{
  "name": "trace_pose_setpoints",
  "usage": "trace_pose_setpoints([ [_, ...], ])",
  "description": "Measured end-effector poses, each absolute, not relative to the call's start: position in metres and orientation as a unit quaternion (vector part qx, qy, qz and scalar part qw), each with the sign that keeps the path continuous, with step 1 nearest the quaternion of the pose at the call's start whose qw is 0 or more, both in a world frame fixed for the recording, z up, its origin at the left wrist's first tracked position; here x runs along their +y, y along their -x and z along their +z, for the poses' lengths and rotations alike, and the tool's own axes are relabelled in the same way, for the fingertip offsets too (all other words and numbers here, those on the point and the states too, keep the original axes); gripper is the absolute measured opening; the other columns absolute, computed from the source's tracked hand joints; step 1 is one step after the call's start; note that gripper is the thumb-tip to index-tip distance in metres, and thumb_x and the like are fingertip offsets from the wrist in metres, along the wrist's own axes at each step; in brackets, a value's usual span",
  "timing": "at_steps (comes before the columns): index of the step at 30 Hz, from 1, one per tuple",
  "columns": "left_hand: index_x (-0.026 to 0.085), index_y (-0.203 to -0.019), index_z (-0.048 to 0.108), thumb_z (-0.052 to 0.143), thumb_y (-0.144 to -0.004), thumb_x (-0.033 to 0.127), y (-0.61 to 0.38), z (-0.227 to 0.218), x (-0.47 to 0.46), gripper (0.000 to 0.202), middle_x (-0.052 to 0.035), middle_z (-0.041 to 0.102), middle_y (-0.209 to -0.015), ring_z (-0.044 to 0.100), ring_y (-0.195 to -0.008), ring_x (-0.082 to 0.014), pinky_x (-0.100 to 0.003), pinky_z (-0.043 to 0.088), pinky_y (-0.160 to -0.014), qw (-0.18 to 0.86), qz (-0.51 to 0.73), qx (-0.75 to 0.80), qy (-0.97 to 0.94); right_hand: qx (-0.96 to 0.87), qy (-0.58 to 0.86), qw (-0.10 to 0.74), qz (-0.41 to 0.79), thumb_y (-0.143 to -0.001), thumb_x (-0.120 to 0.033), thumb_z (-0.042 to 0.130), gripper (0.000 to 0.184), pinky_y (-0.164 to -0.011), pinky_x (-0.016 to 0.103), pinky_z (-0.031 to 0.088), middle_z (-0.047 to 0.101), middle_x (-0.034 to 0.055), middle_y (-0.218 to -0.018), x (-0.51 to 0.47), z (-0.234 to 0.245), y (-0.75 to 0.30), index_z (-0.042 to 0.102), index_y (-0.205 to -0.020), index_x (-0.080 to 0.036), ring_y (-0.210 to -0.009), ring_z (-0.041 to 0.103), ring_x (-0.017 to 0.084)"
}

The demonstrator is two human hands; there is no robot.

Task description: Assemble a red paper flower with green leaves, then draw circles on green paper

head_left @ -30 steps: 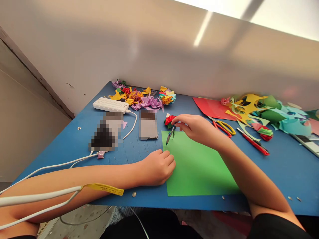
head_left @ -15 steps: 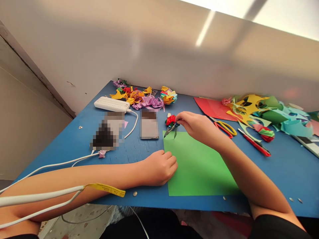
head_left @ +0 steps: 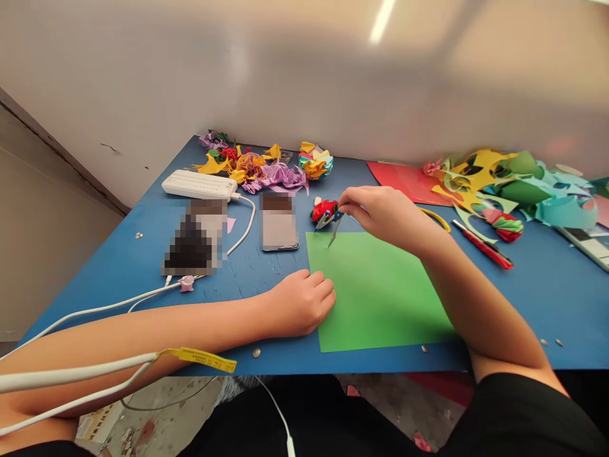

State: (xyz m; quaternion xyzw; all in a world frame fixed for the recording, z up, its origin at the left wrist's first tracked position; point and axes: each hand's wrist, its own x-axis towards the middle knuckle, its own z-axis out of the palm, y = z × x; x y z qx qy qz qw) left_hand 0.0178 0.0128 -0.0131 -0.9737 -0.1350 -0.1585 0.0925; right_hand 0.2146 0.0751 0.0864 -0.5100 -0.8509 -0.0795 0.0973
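Note:
A green paper sheet point(head_left: 375, 292) lies flat on the blue table point(head_left: 152, 241). My left hand point(head_left: 299, 303) rests as a loose fist on the sheet's left edge, fingers curled and pressing it down. My right hand point(head_left: 380, 212) pinches the top of a drawing compass point(head_left: 333, 225) whose metal legs are spread, one point touching the sheet's far left corner. A small red and green paper flower point(head_left: 323, 209) sits just behind the compass.
A white power bank point(head_left: 200, 185) with cable, two blurred devices point(head_left: 278, 221), and crumpled paper flowers point(head_left: 266, 166) line the back left. Red paper point(head_left: 404, 181), yellow scissors point(head_left: 435, 217), a red craft knife point(head_left: 483, 244) and coloured cut-outs point(head_left: 504, 184) lie at right.
My right hand has turned the compass, its legs opening and swinging over the sheet's corner. The camera tilted slightly down. My left hand has stayed on the paper edge.

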Motion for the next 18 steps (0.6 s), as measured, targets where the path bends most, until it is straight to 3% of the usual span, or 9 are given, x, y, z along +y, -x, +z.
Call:
trace_pose_setpoints([
  [8,0.013,-0.076,0.054,0.041,-0.086,0.016,-0.018,-0.014,0.013,0.016,-0.0054,0.051,-0.071,0.047,-0.065,-0.0173,-0.031,0.029,-0.053,0.094,-0.166,-0.134,0.972,-0.850,0.514,0.075,-0.093,-0.088,-0.028,0.047,0.017,-0.054,0.025,0.032,0.064,0.0009,-0.073,0.075,0.091,-0.222,0.062,-0.086,-0.021,-0.064,0.056,0.016],
  [18,0.012,-0.084,0.057,0.039,-0.088,0.020,-0.018,-0.011,0.014,0.020,-0.0077,0.056,-0.079,0.051,-0.072,-0.0186,-0.032,0.036,-0.058,0.081,-0.173,-0.132,0.973,-0.890,0.437,0.125,-0.029,-0.088,-0.017,0.044,0.019,-0.067,0.024,0.040,0.068,-0.0008,-0.094,0.064,0.086,-0.210,0.061,-0.095,-0.023,-0.081,0.062,0.015],
])
